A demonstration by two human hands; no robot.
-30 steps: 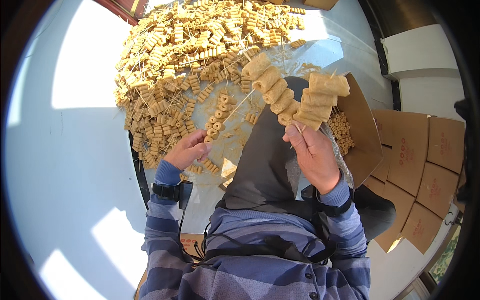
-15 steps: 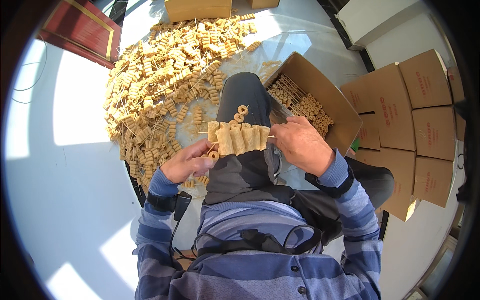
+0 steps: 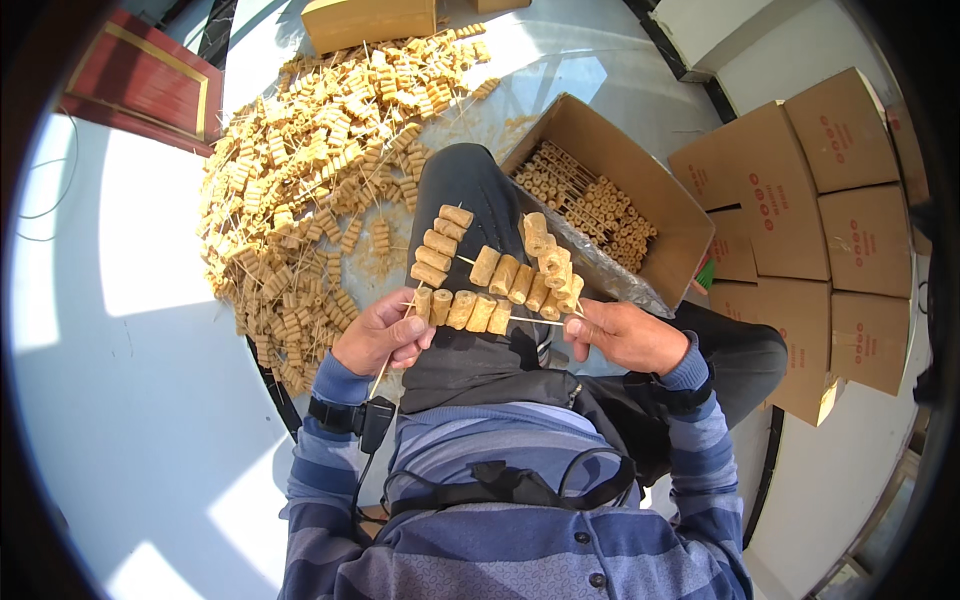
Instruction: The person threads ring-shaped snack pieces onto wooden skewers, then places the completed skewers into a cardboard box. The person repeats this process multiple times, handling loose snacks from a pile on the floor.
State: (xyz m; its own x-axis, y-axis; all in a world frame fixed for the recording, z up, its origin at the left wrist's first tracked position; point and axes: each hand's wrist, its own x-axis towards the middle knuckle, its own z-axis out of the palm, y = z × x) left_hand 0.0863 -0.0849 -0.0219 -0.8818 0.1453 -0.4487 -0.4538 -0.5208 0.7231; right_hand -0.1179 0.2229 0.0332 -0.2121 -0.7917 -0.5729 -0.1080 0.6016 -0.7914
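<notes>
Several thin wooden skewers threaded with tan, hollow rolls are fanned out between my hands, above my knee. My left hand [image 3: 385,335] is closed on stick ends; one skewer of rolls [image 3: 440,246] slants up and away from it. A lower skewer of rolls [image 3: 461,311] runs crosswise from my left fingers, its bare stick reaching my right fingers. My right hand [image 3: 628,335] pinches the ends of other skewers, including a slanting row of rolls [image 3: 518,281] and a steeper row [image 3: 552,262]. The fingers partly hide which stick each hand grips.
A large heap of similar skewers [image 3: 300,190] covers the floor at the far left. Right of my knee stands an open carton [image 3: 665,215] with skewers packed inside. Closed cartons [image 3: 770,200] are stacked at the right. A red panel [image 3: 145,80] stands far left.
The skewers were bunched in one block and now spread apart in a fan. My right hand has moved lower and slightly right.
</notes>
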